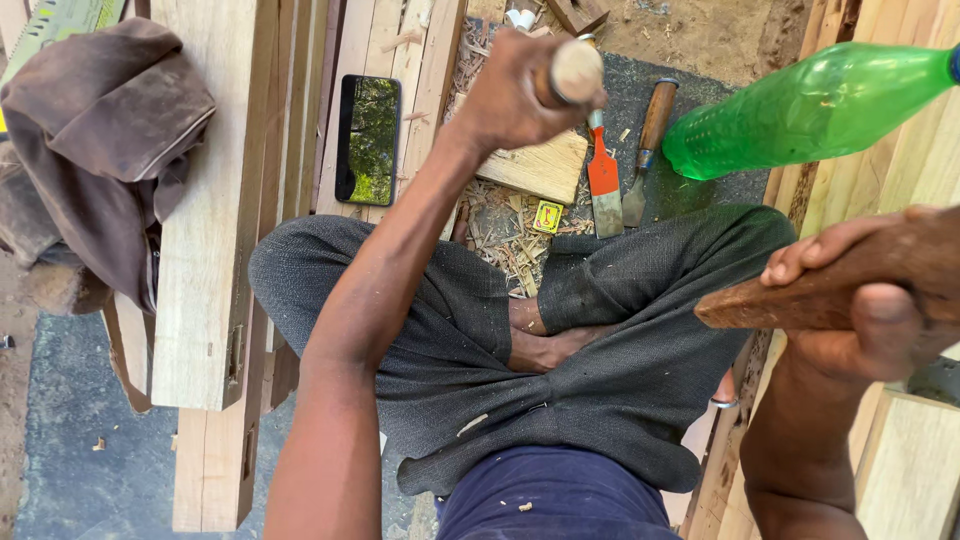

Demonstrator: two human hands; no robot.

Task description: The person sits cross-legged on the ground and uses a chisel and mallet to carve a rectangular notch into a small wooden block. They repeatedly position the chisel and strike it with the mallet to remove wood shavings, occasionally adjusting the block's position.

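Under my left hand (515, 95), which is clamped around a round wooden tool handle (575, 72), lies a pale wood block (540, 165) on the ground, just below my fist. My right hand (870, 310) is raised off to the other side, fingers closed tight on a dark brown wooden mallet (820, 285). Chips and shavings (505, 235) are scattered around the block toward my crossed legs, so I judge some cutting is already done; how much is left I cannot tell, since my fist hides the tool's edge and the place it meets the wood. Just beyond my left hand rest two spare chisels, one with a red blade (603, 180) and one with a brown handle (650, 135). A green plastic bottle (800, 105) lies above my right hand, close to the mallet's swing. Away to the left of my left arm sit a phone (367, 138) on stacked planks (205, 200) and a brown bag (100, 130).
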